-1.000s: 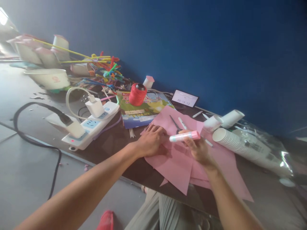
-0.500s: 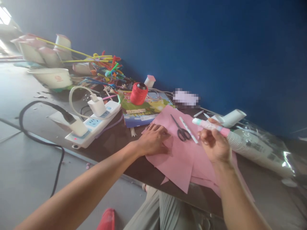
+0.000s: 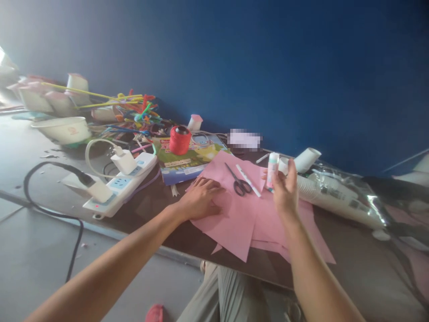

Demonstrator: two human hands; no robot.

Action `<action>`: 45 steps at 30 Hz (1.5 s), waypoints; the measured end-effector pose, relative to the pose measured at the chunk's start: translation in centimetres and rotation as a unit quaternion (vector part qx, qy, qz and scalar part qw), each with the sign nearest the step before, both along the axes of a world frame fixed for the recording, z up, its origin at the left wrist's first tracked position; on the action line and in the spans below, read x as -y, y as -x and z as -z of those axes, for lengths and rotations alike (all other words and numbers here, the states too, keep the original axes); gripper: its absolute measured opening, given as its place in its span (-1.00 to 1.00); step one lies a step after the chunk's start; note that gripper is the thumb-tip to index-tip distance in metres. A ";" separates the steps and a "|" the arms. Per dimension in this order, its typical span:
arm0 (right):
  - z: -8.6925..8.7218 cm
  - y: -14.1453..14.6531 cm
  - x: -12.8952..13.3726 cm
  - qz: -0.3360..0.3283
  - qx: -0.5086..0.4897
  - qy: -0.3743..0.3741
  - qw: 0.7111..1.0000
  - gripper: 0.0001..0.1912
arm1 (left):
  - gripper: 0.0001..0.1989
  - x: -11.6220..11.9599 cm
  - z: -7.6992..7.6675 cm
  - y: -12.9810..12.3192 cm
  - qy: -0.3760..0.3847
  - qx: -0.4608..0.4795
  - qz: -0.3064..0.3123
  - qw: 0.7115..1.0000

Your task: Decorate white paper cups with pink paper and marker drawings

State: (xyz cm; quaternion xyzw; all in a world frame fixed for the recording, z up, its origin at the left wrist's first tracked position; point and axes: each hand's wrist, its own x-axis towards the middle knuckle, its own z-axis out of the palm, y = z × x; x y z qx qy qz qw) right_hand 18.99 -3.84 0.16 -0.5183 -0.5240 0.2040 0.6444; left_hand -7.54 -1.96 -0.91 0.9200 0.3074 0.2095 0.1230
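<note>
Left hand: the pink paper (image 3: 231, 223) is pressed flat by spread fingers of the left hand (image 3: 203, 197); nothing is seen gripped.
Right hand: the glue stick (image 3: 272, 171) is grasped nearly upright in the right hand (image 3: 284, 185), above the paper's far right part.
Between hands: black scissors (image 3: 240, 184) and a white pen (image 3: 248, 180) are laid side by side on the paper.
Beyond: a red thread spool (image 3: 180, 141) is stood on a colourful book (image 3: 191, 162).
Worktop sides: a power strip (image 3: 124, 183) is set at left, stacked paper cups (image 3: 331, 197) at right.
</note>
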 end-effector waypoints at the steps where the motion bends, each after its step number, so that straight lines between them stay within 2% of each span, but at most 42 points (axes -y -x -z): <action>1: 0.0 -0.1 0.0 0.010 0.008 0.000 1.000 -0.36 | -0.43 0.0 0.0 0.1 0.004 0.008 0.004 1.000; 4: 0.0 -0.4 -0.1 0.025 0.011 0.020 0.999 -0.53 | -0.46 -0.3 0.0 0.2 0.026 0.029 0.003 0.999; 7: 0.2 -1.0 -0.4 0.037 0.008 0.043 0.998 -0.62 | -0.52 -0.6 0.0 0.1 0.049 0.028 -0.027 0.998; 10: 0.5 -1.3 -0.7 0.099 0.068 0.045 0.992 -0.67 | -0.58 -0.7 -0.3 -0.1 0.045 0.011 -0.037 0.998; 14: 1.1 -1.5 -1.0 0.208 0.177 0.028 0.962 -0.74 | -0.67 -0.6 -1.5 -0.6 0.016 -0.042 -0.030 0.999; 18: 1.5 -2.1 -1.0 0.258 0.262 0.052 0.928 -0.77 | -0.72 -0.2 -2.3 -1.1 0.000 -0.110 -0.067 0.992; 22: 1.3 -2.6 -0.6 0.310 0.298 0.096 0.898 -0.74 | -0.74 0.0 -2.5 -1.2 0.010 -0.122 -0.110 0.986; 30: 1.1 -2.7 0.1 0.307 0.316 0.155 0.884 -0.75 | -0.72 0.1 -3.0 -1.0 0.060 -0.144 -0.152 0.976; 36: 1.4 -3.0 -0.2 0.326 0.308 0.160 0.879 -0.78 | -0.75 -0.1 -3.5 -1.8 0.079 -0.190 -0.174 0.963; 45: 1.1 -3.2 -0.3 0.307 0.297 0.216 0.878 -0.77 | -0.76 -1.1 -3.1 -3.0 0.106 -0.194 -0.206 0.953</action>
